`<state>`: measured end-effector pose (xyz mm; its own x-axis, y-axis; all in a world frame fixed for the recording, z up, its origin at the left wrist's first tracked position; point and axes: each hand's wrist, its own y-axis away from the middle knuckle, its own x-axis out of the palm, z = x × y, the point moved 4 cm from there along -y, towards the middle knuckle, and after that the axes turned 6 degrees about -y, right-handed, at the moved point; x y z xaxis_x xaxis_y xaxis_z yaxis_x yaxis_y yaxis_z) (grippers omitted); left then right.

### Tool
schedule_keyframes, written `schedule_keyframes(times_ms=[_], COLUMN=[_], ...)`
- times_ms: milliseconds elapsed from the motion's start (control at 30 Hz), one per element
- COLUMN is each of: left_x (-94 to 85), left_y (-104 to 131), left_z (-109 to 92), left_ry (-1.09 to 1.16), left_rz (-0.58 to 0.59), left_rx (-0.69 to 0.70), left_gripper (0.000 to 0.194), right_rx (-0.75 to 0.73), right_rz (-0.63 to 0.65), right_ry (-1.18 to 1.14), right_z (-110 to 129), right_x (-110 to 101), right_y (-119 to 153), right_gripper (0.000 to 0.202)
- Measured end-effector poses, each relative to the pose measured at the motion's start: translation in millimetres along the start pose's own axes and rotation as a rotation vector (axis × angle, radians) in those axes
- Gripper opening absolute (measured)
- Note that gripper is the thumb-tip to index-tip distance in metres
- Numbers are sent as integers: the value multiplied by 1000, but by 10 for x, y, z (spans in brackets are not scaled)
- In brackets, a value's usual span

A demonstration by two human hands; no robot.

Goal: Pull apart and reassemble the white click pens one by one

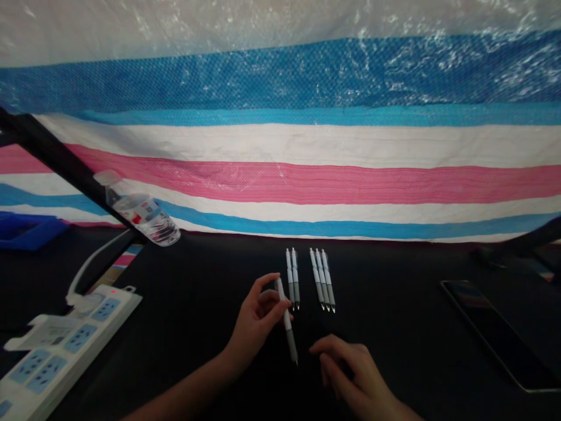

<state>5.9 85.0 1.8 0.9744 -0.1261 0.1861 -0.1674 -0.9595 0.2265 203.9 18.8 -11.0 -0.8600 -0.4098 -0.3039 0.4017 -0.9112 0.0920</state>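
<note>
My left hand [258, 316] pinches a white click pen with a grey grip [285, 313] between thumb and fingers. The pen slants with its tip toward me, and the index fingertip rests at its top end. Across from the tip, my right hand [350, 368] is loosely bent, its fingers apart and nothing visible in them. Just beyond the held pen lie two matching pens [292, 278], side by side with tips toward me. A group of three more pens [322, 280] lies to their right.
On the black table [394, 327], a dark phone [495, 333] lies at the right. A white power strip [65, 351] with a plugged-in cable is at the left. Behind it are a clear water bottle [149, 216], a black bar [65, 164] and a blue tray [30, 230]. Striped sheeting [307, 181] hangs at the back.
</note>
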Motion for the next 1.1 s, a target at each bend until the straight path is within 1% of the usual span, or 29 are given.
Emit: schedule_keyframes(times_ms=[100,200,267,367,467,533,633,667,733,833,900,967,1100], left_x=[-41,-104,-138,-139,-121,-122,-133,-129,-127,-108,-89,-74,-80], left_y=[-168,-441,-627,-829,-871,-802,-571,-471,-257,22,143,209,254], left_z=[-77,-204,-278,-307,-279,-256,-238,-229,-218,-183,-153,-125,-65], left_ry=[-130,-382,-530,-574,-586,-588,-580,-577,-542,-446,-400,-383,-381], left_rz=[24,26,-13,-25,-33,-38,-22,4,13,0,-16,-38,-83], left_rx=[35,157,235,252,240,226,193,169,136,104,115,154,238], left_gripper=[64,57,55,57,57,56,57,57,54,47,41,37,31], right_rx=[-44,-80,-108,-196,-323,-410,-531,-552,-561,-565,-607,-656,-748], right_rz=[-30,-75,-115,-176,-232,-227,-160,-143,-143,-187,-208,-205,-145], right_ry=[30,30,50,124,249,405,764,879,1027,1077,1065,1047,981], right_z=[2,16,34,90,164,191,161,131,72,38,61,100,191], right_x=[-27,-62,-97,-187,-310,-354,-295,-256,-184,-126,-117,-113,-92], right_y=[-20,-40,-51,-70,-97,-127,-182,-201,-231,-240,-224,-204,-146], right_gripper=[31,27,25,22,23,31,51,54,50,37,32,30,28])
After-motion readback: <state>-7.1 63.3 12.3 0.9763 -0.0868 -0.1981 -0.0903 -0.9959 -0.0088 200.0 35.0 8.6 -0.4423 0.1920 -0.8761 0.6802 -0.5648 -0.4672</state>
